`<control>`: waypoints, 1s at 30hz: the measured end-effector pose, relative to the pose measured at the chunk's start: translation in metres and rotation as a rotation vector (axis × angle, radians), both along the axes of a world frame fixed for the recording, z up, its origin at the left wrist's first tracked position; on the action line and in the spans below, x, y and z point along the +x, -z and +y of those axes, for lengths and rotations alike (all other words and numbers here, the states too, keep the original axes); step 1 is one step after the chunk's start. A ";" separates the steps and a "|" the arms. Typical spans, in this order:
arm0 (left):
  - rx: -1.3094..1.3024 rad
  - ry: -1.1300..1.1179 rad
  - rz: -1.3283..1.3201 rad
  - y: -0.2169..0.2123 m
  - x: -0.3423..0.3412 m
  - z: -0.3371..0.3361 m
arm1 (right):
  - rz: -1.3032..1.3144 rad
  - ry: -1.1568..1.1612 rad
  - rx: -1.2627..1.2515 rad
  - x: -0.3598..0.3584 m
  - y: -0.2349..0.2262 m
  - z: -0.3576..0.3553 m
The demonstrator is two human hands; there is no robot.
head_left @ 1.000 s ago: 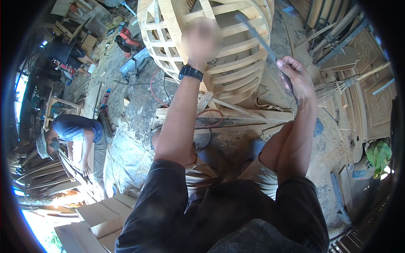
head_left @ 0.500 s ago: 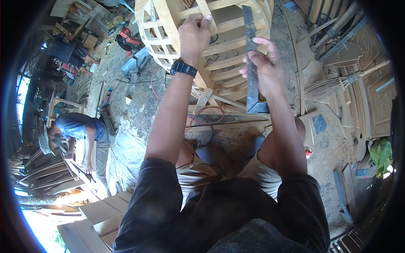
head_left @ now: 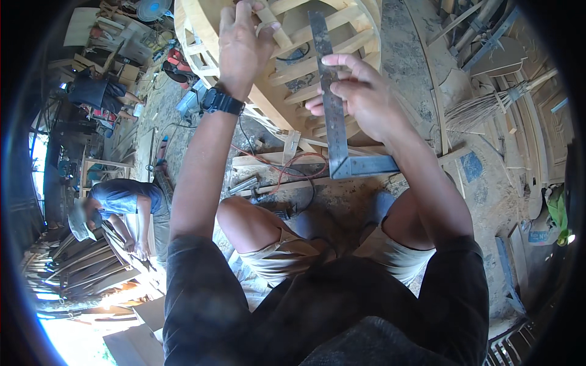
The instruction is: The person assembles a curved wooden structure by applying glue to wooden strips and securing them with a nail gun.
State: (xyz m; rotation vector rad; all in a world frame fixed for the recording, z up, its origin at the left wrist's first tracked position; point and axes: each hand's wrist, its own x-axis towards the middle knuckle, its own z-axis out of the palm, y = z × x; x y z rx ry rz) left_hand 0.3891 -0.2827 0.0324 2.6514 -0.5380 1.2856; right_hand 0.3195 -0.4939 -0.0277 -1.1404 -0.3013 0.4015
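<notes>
A steel try square (head_left: pixel 332 116) is held up in my right hand (head_left: pixel 360 91), its dark blade pinched between thumb and fingers. The blade points away from me; its stock lies at the near end, turned to the right. Beyond it stands a curved, slatted wooden frame (head_left: pixel 284 113) of pale ribs and thicker beams. My left hand (head_left: pixel 244 52), with a black watch on the wrist, is closed at the frame's top around a short wooden slat (head_left: pixel 273 33). Part of the fingertips is cut off by the upper edge of the view.
A red hose (head_left: pixel 284 177) and dark cable loop on the dusty floor before my feet. To the left, another person (head_left: pixel 128 201) bends over wooden strips (head_left: pixel 85 262). A twig broom (head_left: pixel 482 110) and carved panels (head_left: pixel 552 146) lie at right.
Both hands have shifted left, the left one also farther away. The try square has moved left with my right hand and tilted slightly. My view has shifted, and the frame sits farther left.
</notes>
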 end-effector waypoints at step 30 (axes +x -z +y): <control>-0.098 0.101 -0.021 0.051 -0.008 -0.006 | -0.086 -0.092 -0.076 0.045 0.012 0.007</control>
